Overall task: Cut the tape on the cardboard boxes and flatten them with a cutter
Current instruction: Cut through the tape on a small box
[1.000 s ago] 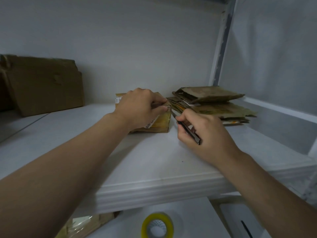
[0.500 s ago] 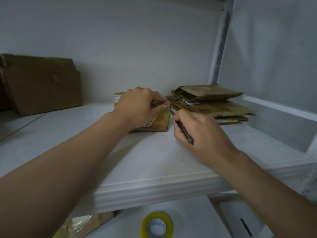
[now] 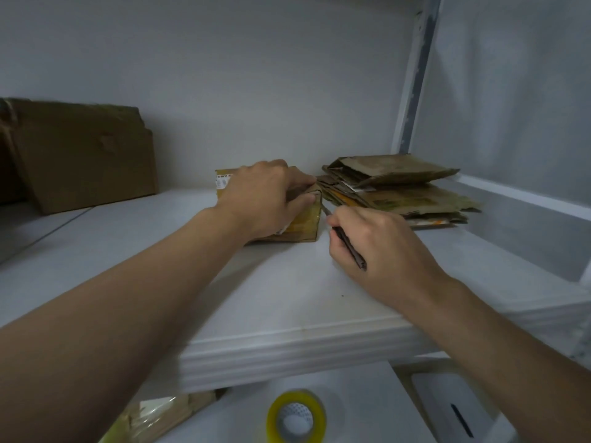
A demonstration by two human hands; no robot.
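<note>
Beneath my left hand (image 3: 262, 199), fingers clamped on its top, sits the box (image 3: 306, 223). My right hand (image 3: 387, 247) grips the cutter (image 3: 349, 248), blade just past my fingertips, beside that box.

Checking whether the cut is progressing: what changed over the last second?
Very little. The right hand gripping the cutter edged slightly toward the right edge of the small box, blade tip at its upper corner. Nothing was taken or released. The left hand still holds the box top; the flattened stack and tape roll are unmoved.
</note>
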